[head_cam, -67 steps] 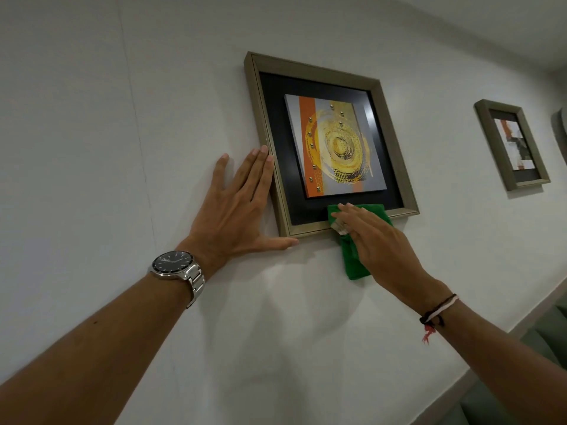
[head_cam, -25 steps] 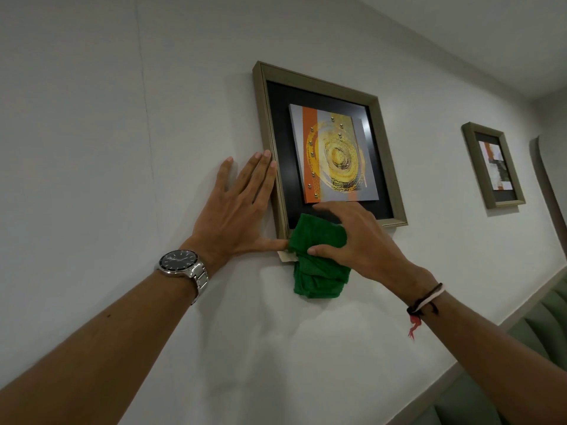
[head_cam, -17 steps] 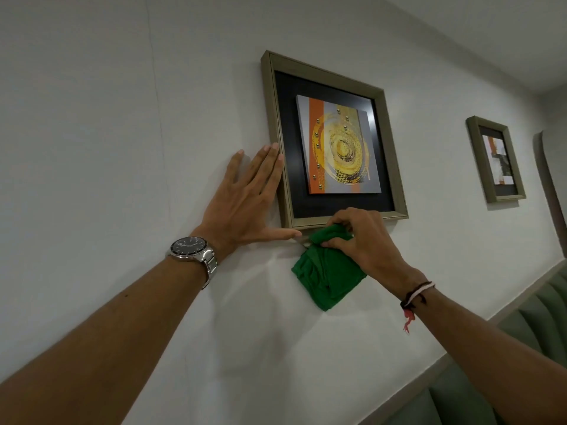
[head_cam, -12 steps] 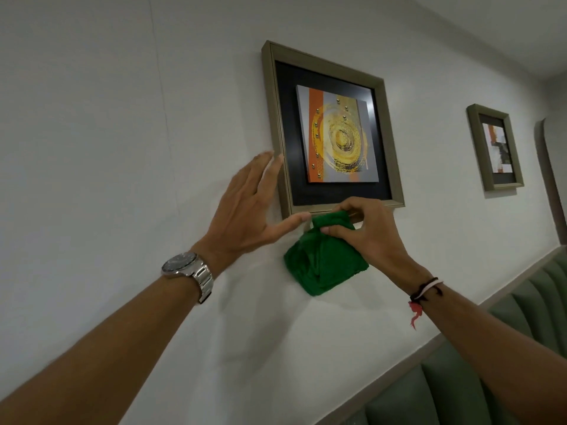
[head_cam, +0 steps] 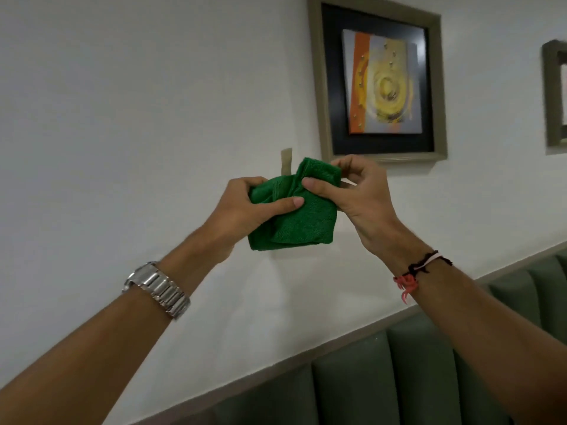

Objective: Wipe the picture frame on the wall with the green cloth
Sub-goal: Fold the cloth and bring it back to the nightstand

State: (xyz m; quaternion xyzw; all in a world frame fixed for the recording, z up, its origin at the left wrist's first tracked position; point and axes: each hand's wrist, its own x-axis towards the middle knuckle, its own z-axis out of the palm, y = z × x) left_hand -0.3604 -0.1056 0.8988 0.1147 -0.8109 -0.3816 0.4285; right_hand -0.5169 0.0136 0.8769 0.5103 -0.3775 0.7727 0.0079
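While both the left hand (head_cam: 245,207) and right hand (head_cam: 359,194) grip the green cloth (head_cam: 300,222), the picture frame (head_cam: 319,87) hangs on the white wall (head_cam: 138,102) above a green bench (head_cam: 399,372).

The picture frame (head_cam: 379,84) hung on the wall (head_cam: 138,102) at upper right. Below its lower left corner, at centre, the left hand (head_cam: 245,210) and right hand (head_cam: 359,194) gripped the cloth (head_cam: 300,222) between them. A padded bench back (head_cam: 399,372) ran along the lower right.

text: none legible | labels: none; brands: none | numbers: none; signs: none
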